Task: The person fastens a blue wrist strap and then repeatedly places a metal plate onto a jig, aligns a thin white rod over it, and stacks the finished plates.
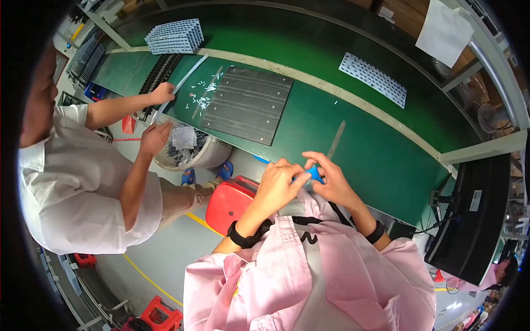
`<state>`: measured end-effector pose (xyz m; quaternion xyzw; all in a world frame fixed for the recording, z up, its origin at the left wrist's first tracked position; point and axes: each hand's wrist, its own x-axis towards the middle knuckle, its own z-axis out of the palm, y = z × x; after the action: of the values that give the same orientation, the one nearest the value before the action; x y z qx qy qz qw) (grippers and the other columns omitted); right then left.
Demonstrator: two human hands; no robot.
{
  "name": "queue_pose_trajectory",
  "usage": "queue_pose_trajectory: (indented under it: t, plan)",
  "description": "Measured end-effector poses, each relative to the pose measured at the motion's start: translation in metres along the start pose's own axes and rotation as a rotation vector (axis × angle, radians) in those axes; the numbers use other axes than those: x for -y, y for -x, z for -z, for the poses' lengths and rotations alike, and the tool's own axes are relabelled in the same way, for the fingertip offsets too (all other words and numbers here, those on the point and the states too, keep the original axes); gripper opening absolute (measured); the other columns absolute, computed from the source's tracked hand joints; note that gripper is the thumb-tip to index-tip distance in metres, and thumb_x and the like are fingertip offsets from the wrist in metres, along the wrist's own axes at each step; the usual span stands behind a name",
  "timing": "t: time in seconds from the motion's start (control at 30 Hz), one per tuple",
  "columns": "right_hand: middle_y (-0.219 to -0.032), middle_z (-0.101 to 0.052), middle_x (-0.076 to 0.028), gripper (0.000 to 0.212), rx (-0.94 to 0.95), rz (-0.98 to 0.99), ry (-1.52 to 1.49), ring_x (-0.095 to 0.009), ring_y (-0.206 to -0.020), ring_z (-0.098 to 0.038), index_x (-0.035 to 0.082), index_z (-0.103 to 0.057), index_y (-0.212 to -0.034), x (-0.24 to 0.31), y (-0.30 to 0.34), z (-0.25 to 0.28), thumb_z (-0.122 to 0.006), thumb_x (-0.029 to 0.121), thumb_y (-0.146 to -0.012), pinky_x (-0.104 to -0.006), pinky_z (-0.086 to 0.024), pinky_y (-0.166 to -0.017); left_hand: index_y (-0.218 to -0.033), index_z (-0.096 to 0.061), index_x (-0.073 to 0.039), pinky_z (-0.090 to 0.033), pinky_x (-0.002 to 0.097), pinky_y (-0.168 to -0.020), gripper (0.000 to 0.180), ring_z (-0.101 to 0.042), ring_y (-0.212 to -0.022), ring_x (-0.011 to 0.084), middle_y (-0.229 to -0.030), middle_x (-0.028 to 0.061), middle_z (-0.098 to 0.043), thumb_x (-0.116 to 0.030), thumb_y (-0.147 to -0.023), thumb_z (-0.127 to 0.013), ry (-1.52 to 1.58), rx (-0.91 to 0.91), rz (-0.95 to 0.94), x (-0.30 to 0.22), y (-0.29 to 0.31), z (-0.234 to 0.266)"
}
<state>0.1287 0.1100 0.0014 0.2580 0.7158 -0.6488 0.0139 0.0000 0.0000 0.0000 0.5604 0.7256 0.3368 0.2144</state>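
Just in front of my body, at the near edge of the green workbench (314, 124), I hold a small blue object (315, 174) with both hands. Its exact kind is hidden by my fingers. My right hand (334, 181) curls around it from the right, thumb and fingers closed on it. From the left, my left hand (280, 185) meets it with bent fingers and thumb tip. Left of my hands a dark grey ribbed board (248, 105) lies on the bench, with small white pieces (203, 100) scattered beside it.
At left a co-worker's hands (160, 118) hold a long pale strip (182, 83) over a bin (190, 151). A perforated light panel (374, 80) and stacked panels (174, 37) lie on the far side. A red stool (229, 204) and a black monitor (469, 215) flank me.
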Motion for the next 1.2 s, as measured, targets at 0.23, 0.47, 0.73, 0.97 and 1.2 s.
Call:
queue_pose_trajectory:
  t: [0.23,0.47,0.73,0.97,1.2]
  plan:
    - [-0.086,-0.056,-0.006,0.037,-0.104,0.362,-0.007,-0.007,-0.06,-0.053,0.0,-0.044,-0.113,-0.005,-0.008,-0.034,-0.045,-0.003,-0.076,-0.0196,-0.043,-0.054,-0.064,-0.059,-0.002,-0.032,0.0224,-0.051,0.03,-0.044,-0.053,0.0063,-0.062,0.0005,-0.057,-0.025,-0.084,-0.052,0.688,-0.127,0.332,0.056,-0.006,0.03]
    - [-0.068,-0.056,-0.006,0.028,-0.081,0.099,-0.244,-0.012,-0.047,-0.052,-0.003,-0.051,-0.104,-0.005,-0.034,-0.056,-0.046,0.006,-0.078,-0.0256,-0.042,-0.047,-0.062,-0.057,-0.002,-0.032,0.0201,-0.051,0.033,-0.042,-0.054,0.0032,-0.058,-0.001,-0.054,-0.024,-0.085,-0.051,0.841,-0.12,0.393,0.047,-0.003,0.03]
    - [-0.089,-0.056,-0.012,0.049,-0.087,0.064,-0.895,-0.017,-0.072,-0.058,-0.01,-0.037,-0.118,-0.001,-0.052,-0.038,-0.047,-0.002,-0.071,-0.0261,-0.047,-0.066,-0.076,-0.05,-0.001,-0.036,0.0203,-0.042,0.033,-0.045,-0.045,0.0066,-0.06,0.0022,-0.053,-0.032,-0.086,-0.048,0.803,-0.138,0.283,0.043,-0.012,0.024]
    - [-0.127,-0.034,-0.02,0.062,-0.151,0.269,-0.955,-0.031,-0.12,-0.031,-0.008,-0.031,-0.123,0.033,-0.05,-0.048,-0.043,-0.005,-0.063,-0.0358,-0.035,-0.093,-0.092,-0.047,0.001,-0.039,0.0226,-0.035,0.045,-0.048,-0.042,0.0117,-0.065,0.0034,-0.05,-0.043,-0.087,-0.038,1.064,-0.092,0.358,0.044,-0.015,0.015]
    - [-0.139,-0.016,-0.018,0.062,-0.191,0.702,0.154,-0.032,-0.13,-0.005,0.001,-0.032,-0.127,0.058,-0.064,-0.029,-0.039,-0.005,-0.066,-0.0384,-0.022,-0.1,-0.085,-0.049,-0.001,-0.036,0.0197,-0.035,0.036,-0.045,-0.035,0.0095,-0.063,0.0061,-0.056,-0.037,-0.086,-0.045,1.277,-0.051,0.142,0.03,-0.038,0.064]
